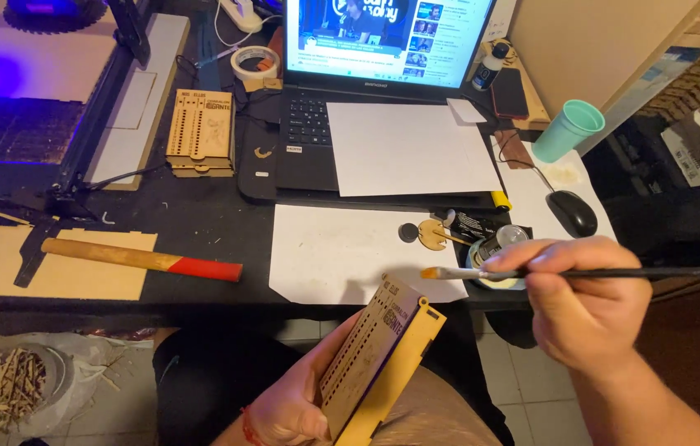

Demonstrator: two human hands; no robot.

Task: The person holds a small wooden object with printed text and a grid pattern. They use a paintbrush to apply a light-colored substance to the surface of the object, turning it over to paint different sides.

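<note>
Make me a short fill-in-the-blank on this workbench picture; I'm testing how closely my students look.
1. The right hand holds a thin ____ over a small paint jar.
2. The left hand grips a laser-cut wooden box with one side painted ____.
3. The hammer handle's end is ____.
4. Right of the laptop stands a teal ____.

Answers: paintbrush; yellow; red; cup

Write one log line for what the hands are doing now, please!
left hand: holds wooden box | right hand: holds brush | brush tip: above box | desk: hammer, laptop
</note>
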